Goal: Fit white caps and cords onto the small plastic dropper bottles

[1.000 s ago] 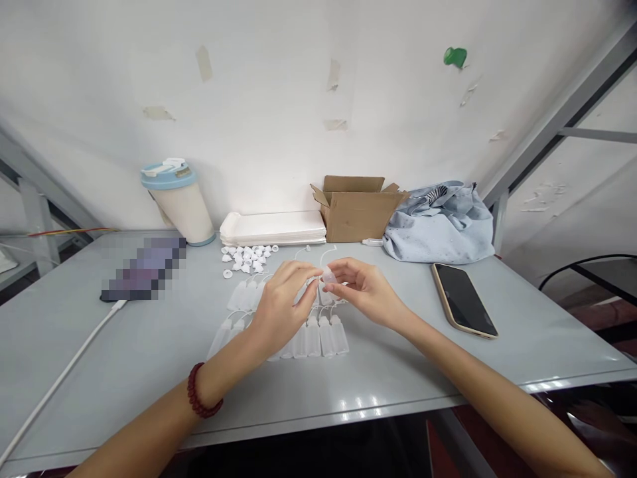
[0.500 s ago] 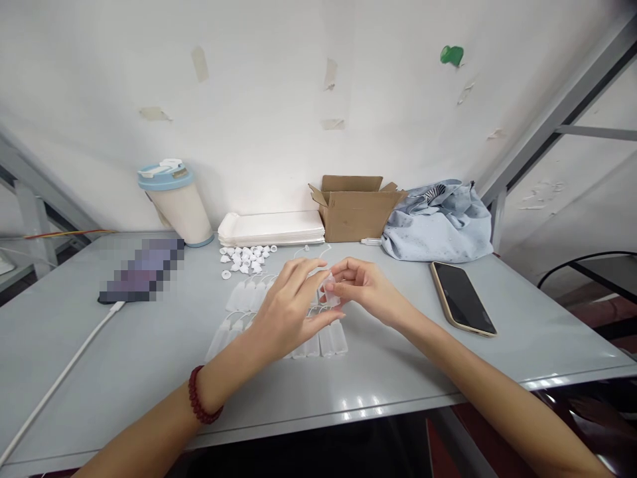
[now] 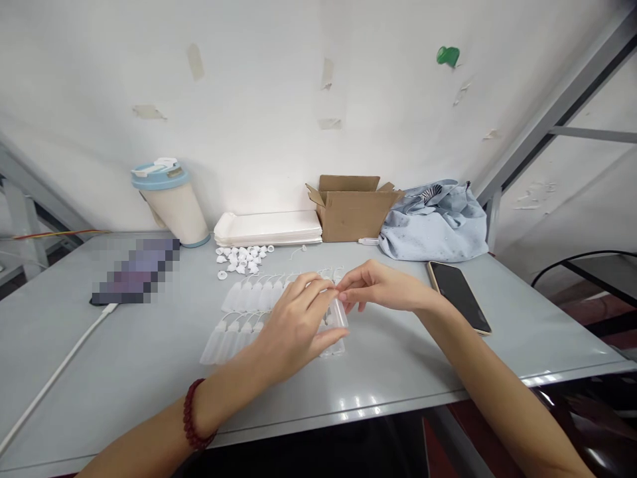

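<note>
A small translucent plastic bottle lies between the thumb and fingers of my left hand, which spans it end to end. At its upper end, the fingertips of my right hand are pinched together; the neck and any cap there are hidden by the fingers. Below and behind my left hand, similar squeeze bottles with thin curved strings lie in two rows: a far row and a near row. My left hand covers the right-hand part of both rows.
White caps sit in a loose pile before a stack of white envelopes. Along the wall stand a tumbler, an open cardboard box and a crumpled blue cloth. Phones lie at left and right.
My right hand has shifted slightly right, and its fingers are now at the bottle's upper end. The held bottle now shows lengthwise above my left thumb. The view has shifted slightly.
</note>
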Demonstrator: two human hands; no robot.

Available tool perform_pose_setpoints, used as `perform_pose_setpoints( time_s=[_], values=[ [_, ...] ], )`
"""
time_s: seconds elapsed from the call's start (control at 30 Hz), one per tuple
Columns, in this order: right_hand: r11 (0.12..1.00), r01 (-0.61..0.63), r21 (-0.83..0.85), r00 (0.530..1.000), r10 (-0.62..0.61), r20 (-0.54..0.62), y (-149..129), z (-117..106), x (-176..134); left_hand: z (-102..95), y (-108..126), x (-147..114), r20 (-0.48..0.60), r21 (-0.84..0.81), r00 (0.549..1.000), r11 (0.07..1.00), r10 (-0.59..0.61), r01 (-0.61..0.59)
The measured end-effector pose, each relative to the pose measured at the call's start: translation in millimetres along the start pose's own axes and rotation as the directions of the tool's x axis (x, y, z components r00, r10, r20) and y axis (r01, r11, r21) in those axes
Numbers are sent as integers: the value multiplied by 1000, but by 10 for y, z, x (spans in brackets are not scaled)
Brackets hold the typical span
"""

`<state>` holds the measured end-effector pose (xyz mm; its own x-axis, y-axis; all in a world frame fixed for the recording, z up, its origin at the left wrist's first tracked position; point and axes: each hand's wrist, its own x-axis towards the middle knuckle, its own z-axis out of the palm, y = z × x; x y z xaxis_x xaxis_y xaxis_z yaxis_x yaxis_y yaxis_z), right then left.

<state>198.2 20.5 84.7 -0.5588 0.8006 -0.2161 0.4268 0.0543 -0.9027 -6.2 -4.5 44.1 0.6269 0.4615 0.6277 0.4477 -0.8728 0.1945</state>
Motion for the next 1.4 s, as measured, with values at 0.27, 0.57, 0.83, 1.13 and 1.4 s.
perform_pose_setpoints(
  time_s=[0.27, 0.57, 0.83, 1.13, 1.4],
  values=[
    [958, -98, -268, 937, 180, 300, -26, -151, -99, 109, 249, -45, 190, -110, 980, 991, -53, 75],
    [930, -110, -351, 914, 233, 331, 39, -76, -16, 209, 277, -71, 311, -8, 945, 994, -103, 111],
    [927, -143, -347, 916, 257, 309, 48, -62, 27, 233, 268, -82, 320, 79, 941, 993, -113, 93],
    [934, -154, -322, 919, 255, 300, 83, -79, 37, 244, 234, -114, 326, 99, 937, 990, -123, 96],
    [956, -135, -259, 955, 196, 223, 58, -201, 3, 197, 167, -100, 274, 51, 951, 990, -142, 133]
  ],
)
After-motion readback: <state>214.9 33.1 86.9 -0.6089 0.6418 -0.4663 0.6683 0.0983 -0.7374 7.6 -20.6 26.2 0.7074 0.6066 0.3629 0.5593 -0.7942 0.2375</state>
